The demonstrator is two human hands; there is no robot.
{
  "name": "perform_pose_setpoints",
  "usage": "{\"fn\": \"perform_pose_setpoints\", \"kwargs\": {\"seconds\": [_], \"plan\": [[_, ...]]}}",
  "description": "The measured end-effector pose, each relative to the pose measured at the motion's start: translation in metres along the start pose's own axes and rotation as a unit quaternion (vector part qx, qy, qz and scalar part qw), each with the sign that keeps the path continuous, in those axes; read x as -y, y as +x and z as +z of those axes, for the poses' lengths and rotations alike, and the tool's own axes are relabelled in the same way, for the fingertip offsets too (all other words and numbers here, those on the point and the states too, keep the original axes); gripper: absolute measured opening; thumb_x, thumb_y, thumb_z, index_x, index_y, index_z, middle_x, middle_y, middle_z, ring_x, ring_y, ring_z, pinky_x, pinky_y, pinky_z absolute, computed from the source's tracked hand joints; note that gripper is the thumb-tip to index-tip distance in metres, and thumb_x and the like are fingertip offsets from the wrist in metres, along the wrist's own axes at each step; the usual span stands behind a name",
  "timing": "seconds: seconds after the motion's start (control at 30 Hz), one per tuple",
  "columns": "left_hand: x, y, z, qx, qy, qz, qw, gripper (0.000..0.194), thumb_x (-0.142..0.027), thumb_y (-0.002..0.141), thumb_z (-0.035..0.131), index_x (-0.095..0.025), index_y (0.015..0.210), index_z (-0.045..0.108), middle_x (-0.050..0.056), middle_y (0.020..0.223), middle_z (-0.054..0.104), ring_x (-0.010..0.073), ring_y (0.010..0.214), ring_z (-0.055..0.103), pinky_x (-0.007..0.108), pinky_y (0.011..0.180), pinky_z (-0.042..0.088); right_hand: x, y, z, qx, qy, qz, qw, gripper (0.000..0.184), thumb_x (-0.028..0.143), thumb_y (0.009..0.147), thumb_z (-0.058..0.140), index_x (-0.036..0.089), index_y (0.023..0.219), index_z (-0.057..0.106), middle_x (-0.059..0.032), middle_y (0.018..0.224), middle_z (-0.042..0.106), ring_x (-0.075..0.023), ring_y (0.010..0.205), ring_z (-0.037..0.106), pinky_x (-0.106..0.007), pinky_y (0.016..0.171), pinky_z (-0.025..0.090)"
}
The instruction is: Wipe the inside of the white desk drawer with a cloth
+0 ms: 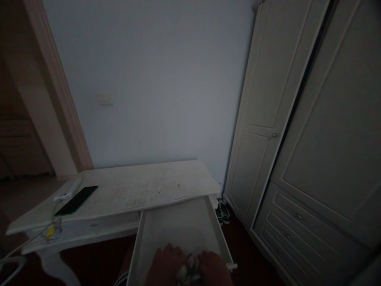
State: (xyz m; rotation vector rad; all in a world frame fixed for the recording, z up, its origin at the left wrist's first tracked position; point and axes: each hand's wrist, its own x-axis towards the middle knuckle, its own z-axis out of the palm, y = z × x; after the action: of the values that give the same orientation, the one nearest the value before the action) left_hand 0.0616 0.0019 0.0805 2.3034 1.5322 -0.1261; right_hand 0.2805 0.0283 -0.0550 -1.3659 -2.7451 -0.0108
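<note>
A white drawer (178, 222) is pulled out from a white desk (143, 184). Over its near end, at the bottom of the view, are my left hand (166, 264) and my right hand (213, 268). Between them is a small, pale and grey bunched thing (190, 272), perhaps cloth; dimness and the frame's edge keep me from telling its kind. The fingers of both hands look curled against it, one hand on each side. Behind my hands, the pale bottom of the drawer shows.
On the desk's left end lie a dark phone (76, 200) and a white box-like device (68, 189) with a cable (26, 246). Dark shoes (222, 212) stand on the floor right of the drawer. A white wardrobe (258, 119) rises at the right, a wall behind.
</note>
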Motion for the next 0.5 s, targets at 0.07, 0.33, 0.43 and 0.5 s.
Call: {"fn": "perform_pose_setpoints", "kwargs": {"seconds": [0.07,0.33,0.43,0.5], "plan": [[-0.021,0.014,-0.004,0.000,-0.015,0.015,1.000,0.047,-0.040,0.074,0.076,-0.034,0.120,0.074,0.008,0.137,0.072,0.0387,0.132,0.057,0.056,0.106,0.045,0.000,0.001,-0.001,0.024,0.023,0.056,0.998,0.012,0.033,0.084,0.076,0.021,0.086,0.078,-0.0100,0.095,0.079,-0.0293,0.091,0.073,-0.034,0.077,0.054],[-0.010,0.013,0.016,-0.014,0.017,0.002,1.000,0.051,-0.032,0.085,0.065,-0.036,0.135,0.069,0.010,0.136,0.072,0.0404,0.134,0.056,0.064,0.108,0.042,0.004,0.000,-0.001,-0.002,0.021,0.055,0.998,0.014,0.030,0.086,0.073,0.021,0.095,0.077,-0.0112,0.101,0.078,-0.0303,0.096,0.072,-0.037,0.087,0.055],[0.011,-0.008,0.017,-0.023,0.048,-0.016,0.998,0.053,-0.020,0.094,0.049,-0.036,0.142,0.066,0.012,0.137,0.071,0.0400,0.135,0.057,0.067,0.107,0.043,0.002,-0.001,-0.001,0.003,0.015,0.018,1.000,0.038,0.057,0.082,0.079,0.021,0.094,0.073,-0.0105,0.100,0.077,-0.0319,0.098,0.070,-0.039,0.087,0.055],[0.031,-0.026,0.013,-0.024,0.065,-0.033,0.997,0.058,-0.017,0.093,0.050,-0.035,0.146,0.064,0.013,0.141,0.070,0.0401,0.135,0.057,0.067,0.107,0.043,-0.003,-0.005,-0.005,0.012,0.024,0.012,1.000,0.051,0.067,0.078,0.081,0.021,0.098,0.072,-0.0103,0.104,0.076,-0.0328,0.102,0.069,-0.042,0.092,0.054]]}}
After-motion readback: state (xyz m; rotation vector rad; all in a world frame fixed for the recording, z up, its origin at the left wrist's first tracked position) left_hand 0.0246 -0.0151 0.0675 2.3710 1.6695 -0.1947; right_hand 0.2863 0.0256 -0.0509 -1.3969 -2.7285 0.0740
